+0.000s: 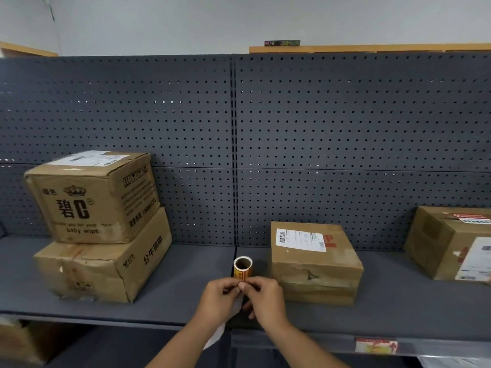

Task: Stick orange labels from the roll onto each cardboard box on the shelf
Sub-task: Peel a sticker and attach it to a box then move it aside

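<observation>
The roll of orange labels stands out above my hands, over the grey shelf. My left hand and my right hand meet just below the roll, fingertips pinching its loose end. A white backing strip hangs down beneath them. Two cardboard boxes are stacked at the left: the upper one printed "baby wipes", the lower one wider. A third box with a white shipping slip sits right of my hands. A fourth box stands at the far right.
A dark perforated back panel rises behind the shelf. A red and white tag is stuck on the shelf's front edge at the lower right. Another cardboard box shows on the level below, at the bottom left.
</observation>
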Demonstrator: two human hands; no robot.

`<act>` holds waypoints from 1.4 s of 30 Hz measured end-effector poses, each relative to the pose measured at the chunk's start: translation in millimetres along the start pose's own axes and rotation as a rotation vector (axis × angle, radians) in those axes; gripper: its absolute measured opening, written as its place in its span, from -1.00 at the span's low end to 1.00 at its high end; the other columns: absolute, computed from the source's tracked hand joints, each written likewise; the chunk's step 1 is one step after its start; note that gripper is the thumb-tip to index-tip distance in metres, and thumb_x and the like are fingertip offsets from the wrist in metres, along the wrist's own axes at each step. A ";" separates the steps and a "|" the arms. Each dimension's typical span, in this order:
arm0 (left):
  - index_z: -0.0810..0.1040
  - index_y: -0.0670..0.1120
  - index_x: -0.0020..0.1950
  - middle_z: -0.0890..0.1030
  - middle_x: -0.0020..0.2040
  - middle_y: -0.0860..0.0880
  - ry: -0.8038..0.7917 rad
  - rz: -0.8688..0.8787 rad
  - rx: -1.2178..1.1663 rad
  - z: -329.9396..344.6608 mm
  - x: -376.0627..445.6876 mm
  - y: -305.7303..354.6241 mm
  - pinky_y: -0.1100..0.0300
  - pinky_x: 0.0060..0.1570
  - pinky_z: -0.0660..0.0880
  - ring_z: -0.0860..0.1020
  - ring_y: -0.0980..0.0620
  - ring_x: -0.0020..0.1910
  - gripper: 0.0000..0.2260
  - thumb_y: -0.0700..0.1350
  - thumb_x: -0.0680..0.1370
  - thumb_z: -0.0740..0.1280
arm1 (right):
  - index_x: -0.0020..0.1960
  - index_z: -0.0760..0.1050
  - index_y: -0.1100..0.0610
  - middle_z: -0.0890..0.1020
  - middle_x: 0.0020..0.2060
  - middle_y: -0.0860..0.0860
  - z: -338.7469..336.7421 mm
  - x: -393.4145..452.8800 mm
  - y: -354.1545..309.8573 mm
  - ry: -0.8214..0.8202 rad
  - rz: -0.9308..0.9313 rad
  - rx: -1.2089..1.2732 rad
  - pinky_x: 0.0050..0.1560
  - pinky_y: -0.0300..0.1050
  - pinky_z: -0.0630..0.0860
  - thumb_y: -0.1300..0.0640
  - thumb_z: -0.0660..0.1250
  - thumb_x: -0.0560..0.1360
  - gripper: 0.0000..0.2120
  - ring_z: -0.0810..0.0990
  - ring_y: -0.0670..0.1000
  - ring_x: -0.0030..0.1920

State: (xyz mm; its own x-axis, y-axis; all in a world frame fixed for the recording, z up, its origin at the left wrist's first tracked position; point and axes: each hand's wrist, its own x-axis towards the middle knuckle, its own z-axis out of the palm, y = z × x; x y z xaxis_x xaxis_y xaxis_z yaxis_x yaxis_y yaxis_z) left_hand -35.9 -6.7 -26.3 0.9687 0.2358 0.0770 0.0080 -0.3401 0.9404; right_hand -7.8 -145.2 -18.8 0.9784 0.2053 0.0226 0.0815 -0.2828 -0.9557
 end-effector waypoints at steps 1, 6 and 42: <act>0.75 0.02 -0.02 0.76 -0.09 0.13 -0.003 0.008 -0.007 -1.2 0.1 0.0 0.35 -0.01 0.56 0.70 0.21 -0.01 -0.78 -0.29 0.61 0.41 | 0.03 0.71 0.10 0.72 -0.27 0.07 0.9 0.6 0.0 0.008 -0.004 -0.006 -0.53 -0.15 0.52 0.16 0.41 0.61 -0.90 0.66 0.03 -0.43; 0.70 0.01 0.10 0.77 -0.07 0.07 0.021 0.000 -0.022 1.3 -2.9 -2.6 0.25 0.09 0.62 0.71 0.15 0.01 -0.82 -0.26 0.59 0.45 | -0.08 0.71 0.07 0.65 -0.42 0.04 3.4 0.6 2.9 0.029 -0.025 -0.058 -0.55 -0.17 0.48 0.19 0.36 0.63 -0.83 0.56 -0.07 -0.52; 0.69 -0.01 0.27 0.46 0.08 -0.02 0.154 -0.017 0.495 13.4 27.3 2.4 0.27 0.00 0.34 0.46 0.03 0.01 -0.74 -0.18 0.66 0.28 | -0.17 0.60 0.10 0.70 -0.29 0.01 -51.0 -31.3 -14.6 0.112 0.001 -0.206 -0.41 -0.11 0.54 0.16 0.31 0.61 -0.81 0.66 0.01 -0.52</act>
State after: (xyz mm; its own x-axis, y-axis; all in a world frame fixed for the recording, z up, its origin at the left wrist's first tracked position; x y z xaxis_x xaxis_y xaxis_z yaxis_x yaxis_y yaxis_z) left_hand -6.1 -13.3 -26.3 0.9199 0.3637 0.1464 0.1756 -0.7161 0.6755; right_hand -29.9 -195.2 9.5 0.9925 0.1033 0.0647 0.1061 -0.4710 -0.8758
